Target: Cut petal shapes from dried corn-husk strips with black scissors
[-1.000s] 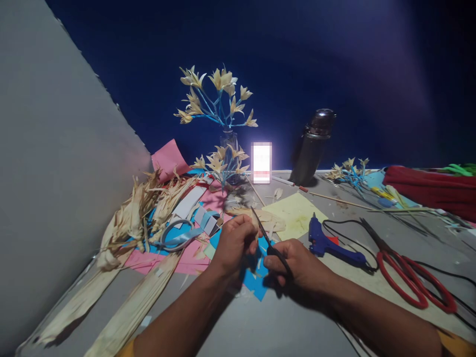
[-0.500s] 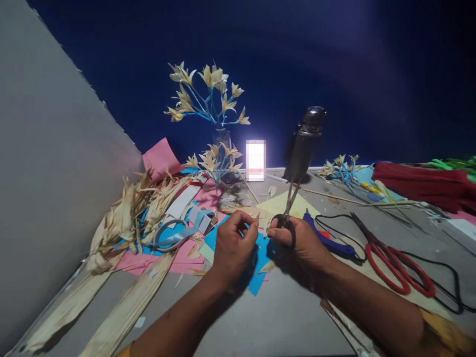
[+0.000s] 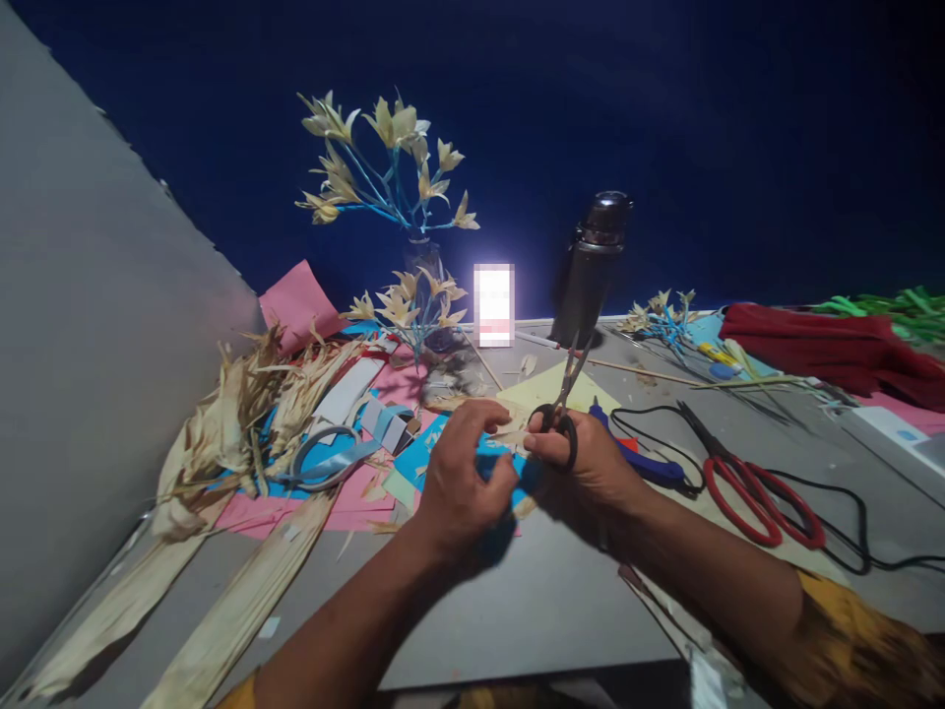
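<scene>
My left hand (image 3: 467,478) hovers over the blue paper (image 3: 420,455) with thumb and fingers apart, nothing visible between them. To its right, my right hand (image 3: 591,458) grips small scissors (image 3: 567,394) by their black handles, blades pointing up and slightly parted. A pale petal-like piece of dried husk (image 3: 509,436) appears at the tip of my right thumb; whether the thumb pinches it I cannot tell. Behind the hands lies a yellow paper sheet (image 3: 553,384). Beside the right hand is a blue glue gun (image 3: 650,467), partly covered by that hand.
Red-handled scissors (image 3: 768,492) and a black cord (image 3: 860,512) lie right. Dried husks (image 3: 214,443) and a tape roll (image 3: 299,463) are left. Husk flowers (image 3: 399,128) in a bottle, a bright phone-like screen (image 3: 494,305) and a dark flask (image 3: 587,276) stand behind.
My left hand has opened from a pinch on a small pale piece. A pale piece now shows by my right thumb. The view has shifted slightly, and the scissors stay in my right hand.
</scene>
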### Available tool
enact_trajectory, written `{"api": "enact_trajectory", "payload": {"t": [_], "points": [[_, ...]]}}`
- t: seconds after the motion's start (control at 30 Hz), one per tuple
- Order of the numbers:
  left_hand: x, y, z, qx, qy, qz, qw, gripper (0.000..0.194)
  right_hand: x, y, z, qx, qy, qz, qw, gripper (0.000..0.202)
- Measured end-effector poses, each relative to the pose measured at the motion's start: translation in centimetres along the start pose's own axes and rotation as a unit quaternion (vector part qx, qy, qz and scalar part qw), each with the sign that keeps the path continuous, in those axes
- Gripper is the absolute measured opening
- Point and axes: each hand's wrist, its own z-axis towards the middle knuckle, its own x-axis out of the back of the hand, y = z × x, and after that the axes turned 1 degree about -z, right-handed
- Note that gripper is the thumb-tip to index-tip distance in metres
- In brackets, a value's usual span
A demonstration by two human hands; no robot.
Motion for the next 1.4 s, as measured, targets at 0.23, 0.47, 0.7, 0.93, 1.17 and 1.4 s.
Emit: {"api": "enact_trajectory", "payload": {"t": [0.23, 0.47, 0.7, 0.93, 1.17, 1.4], "points": [[0.4, 0.0, 1.0, 0.364, -0.09, -0.331, 0.866, 0.014, 0.1, -0.8, -0.3, -0.007, -0.024, -0.047, 0.999, 0.033], [-0.5, 0.6, 0.5, 0.394, -0.078, -0.382, 0.832, 0.028, 0.1, -1.0, -0.4, -0.005, -0.041, -0.07, 0.997, 0.031], [0.2, 0.1, 0.9, 0.418, -0.084, -0.545, 0.722, 0.026, 0.3, -1.4, -0.4, -0.02, -0.062, -0.021, 0.998, 0.03], [0.1, 0.2, 0.7, 0.397, -0.119, -0.44, 0.797, 0.027, 0.9, -1.8, -0.5, -0.018, -0.057, -0.068, 0.996, 0.03], [0.0, -0.5, 0.5, 0.42, -0.129, -0.481, 0.759, 0.027, 0.8, -2.3, -0.1, -0.004, -0.023, -0.073, 0.997, 0.029], [-0.4, -0.9, 0.8, 0.446, -0.015, -0.528, 0.723, 0.03, 1.5, -2.0, 1.8, 0.033, 0.076, -0.077, 0.994, 0.032]]}}
